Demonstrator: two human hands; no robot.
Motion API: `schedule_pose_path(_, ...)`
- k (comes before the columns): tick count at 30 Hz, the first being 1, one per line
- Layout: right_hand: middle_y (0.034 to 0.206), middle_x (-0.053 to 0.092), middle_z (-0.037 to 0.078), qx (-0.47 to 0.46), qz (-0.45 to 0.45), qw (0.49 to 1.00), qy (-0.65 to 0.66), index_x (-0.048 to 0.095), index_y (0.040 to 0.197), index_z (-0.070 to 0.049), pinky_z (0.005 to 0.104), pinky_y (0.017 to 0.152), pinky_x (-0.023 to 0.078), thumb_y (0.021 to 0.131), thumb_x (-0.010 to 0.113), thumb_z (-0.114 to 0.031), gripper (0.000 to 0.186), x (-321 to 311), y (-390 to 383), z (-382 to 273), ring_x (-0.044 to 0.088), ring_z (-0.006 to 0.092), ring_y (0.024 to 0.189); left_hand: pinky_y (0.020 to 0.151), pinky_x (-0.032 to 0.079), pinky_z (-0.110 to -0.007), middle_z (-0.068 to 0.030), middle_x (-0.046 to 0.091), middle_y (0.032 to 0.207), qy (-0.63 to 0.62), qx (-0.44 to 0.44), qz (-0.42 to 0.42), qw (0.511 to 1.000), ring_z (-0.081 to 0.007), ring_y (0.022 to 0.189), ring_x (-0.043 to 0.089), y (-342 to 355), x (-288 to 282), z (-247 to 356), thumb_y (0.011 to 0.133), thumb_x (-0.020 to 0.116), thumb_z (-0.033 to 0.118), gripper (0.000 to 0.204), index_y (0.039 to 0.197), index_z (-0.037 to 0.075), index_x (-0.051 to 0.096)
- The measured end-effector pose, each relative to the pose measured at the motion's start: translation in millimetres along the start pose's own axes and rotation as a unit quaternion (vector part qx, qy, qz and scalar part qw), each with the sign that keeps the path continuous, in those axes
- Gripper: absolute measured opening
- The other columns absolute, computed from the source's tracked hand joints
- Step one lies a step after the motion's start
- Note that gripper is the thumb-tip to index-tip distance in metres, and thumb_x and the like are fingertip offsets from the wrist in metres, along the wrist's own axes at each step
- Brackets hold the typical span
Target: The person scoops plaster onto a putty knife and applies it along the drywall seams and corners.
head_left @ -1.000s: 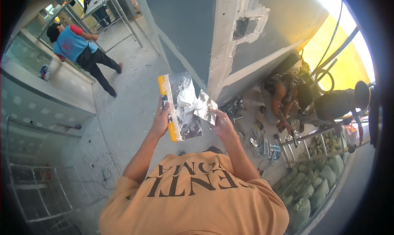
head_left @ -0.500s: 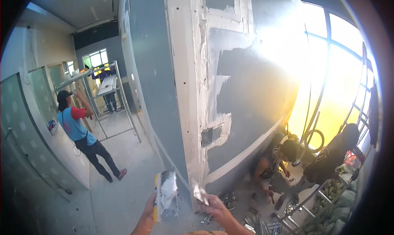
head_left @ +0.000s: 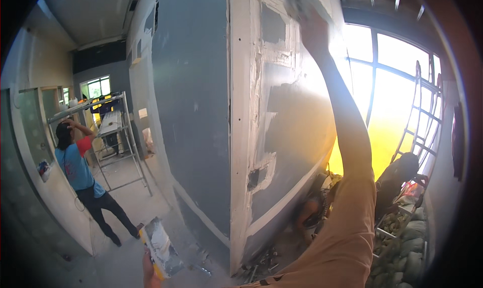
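Note:
My left hand (head_left: 149,269) is low at the front, closed round a wide, yellow-edged putty spreader (head_left: 163,248) with white joint compound on its face. My right arm reaches high across the wall, and my right hand (head_left: 313,30) is near the top, smeared by motion. A blurred putty knife (head_left: 296,2) is in it, held against or close to the wall; contact cannot be made out. The grey wall panel (head_left: 193,117) meets a second face at a whitened corner (head_left: 241,137). Rough white compound (head_left: 257,72) runs beside that corner and around patched squares.
On the left, a person in a blue and red shirt (head_left: 80,162) stands by metal scaffolding (head_left: 123,137). Another person (head_left: 400,180) is at right by a ladder (head_left: 417,112) and piled sacks (head_left: 412,248). Metal scraps (head_left: 261,263) lie at the wall's foot.
My right hand has risen from beside the spreader to the upper wall with the putty knife. My left hand and the spreader have shifted left and down. The view has tilted upward.

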State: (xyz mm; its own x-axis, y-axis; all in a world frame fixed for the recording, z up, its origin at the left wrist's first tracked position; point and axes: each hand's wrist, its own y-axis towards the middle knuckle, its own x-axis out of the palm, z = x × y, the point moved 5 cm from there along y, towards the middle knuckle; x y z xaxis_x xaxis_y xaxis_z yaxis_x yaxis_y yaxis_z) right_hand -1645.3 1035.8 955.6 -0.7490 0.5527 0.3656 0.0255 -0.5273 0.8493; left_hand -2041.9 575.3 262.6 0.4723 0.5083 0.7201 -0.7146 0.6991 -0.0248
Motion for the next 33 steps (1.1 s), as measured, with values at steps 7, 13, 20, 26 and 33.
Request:
schedule_pose_path(7,0.103,0.065,0.029,0.042,0.033,0.998,0.035,0.064,0.12,0.0,0.0531,0.088,0.047,0.095,0.049,-0.01,0.031,143.7,158.1,-14.9,0.06,0.0461,0.099,0.098,0.052,-0.045,-0.0133,0.063,0.127,-0.013,0.018,0.032,0.999,-0.0303,0.113,0.063,18.6,-72.0,12.2,0.108,0.032,0.043,0.052,0.14,0.006,0.047)
schedule_pose_path(13,0.102,0.066,0.029,0.003,0.15,0.988,0.049,0.067,0.113,-0.001,0.0553,0.086,0.046,0.094,0.049,-0.01,0.027,175.7,207.2,3.0,0.06,0.047,0.096,0.097,0.052,-0.045,-0.0131,0.063,0.126,-0.015,-0.004,0.028,0.999,-0.03,0.113,0.064,41.1,-65.3,39.5,0.108,0.033,0.043,0.052,0.14,0.006,0.047)
schedule_pose_path(20,0.107,0.067,0.028,0.109,0.063,0.992,0.008,0.068,0.115,-0.003,0.053,0.092,0.046,0.089,0.052,-0.006,0.031,219.1,205.9,-3.2,0.061,0.0456,0.105,0.097,0.052,-0.045,-0.0129,0.063,0.126,-0.011,-0.025,0.022,0.999,-0.0298,0.112,0.064,60.9,-50.5,57.5,0.108,0.033,0.043,0.051,0.14,0.006,0.048)
schedule_pose_path(26,0.111,0.066,0.028,0.052,0.123,0.989,0.07,0.066,0.12,-0.002,0.0527,0.094,0.046,0.088,0.05,-0.001,0.036,192.8,153.8,-7.0,0.059,0.0474,0.106,0.096,0.052,-0.045,-0.0127,0.064,0.126,-0.002,-0.041,-0.004,0.999,-0.0296,0.112,0.064,76.7,-42.2,48.5,0.108,0.033,0.043,0.051,0.14,0.006,0.048)
schedule_pose_path(33,0.097,0.071,0.021,0.092,0.058,0.988,0.114,0.066,0.123,-0.012,0.0446,0.081,0.053,0.086,0.055,-0.002,0.039,128.2,79.3,-80.5,0.067,0.0395,0.095,0.096,0.052,-0.045,-0.0125,0.064,0.126,-0.003,-0.029,-0.017,0.999,-0.0293,0.112,0.064,63.1,-40.4,34.8,0.108,0.034,0.043,0.051,0.14,0.006,0.048)
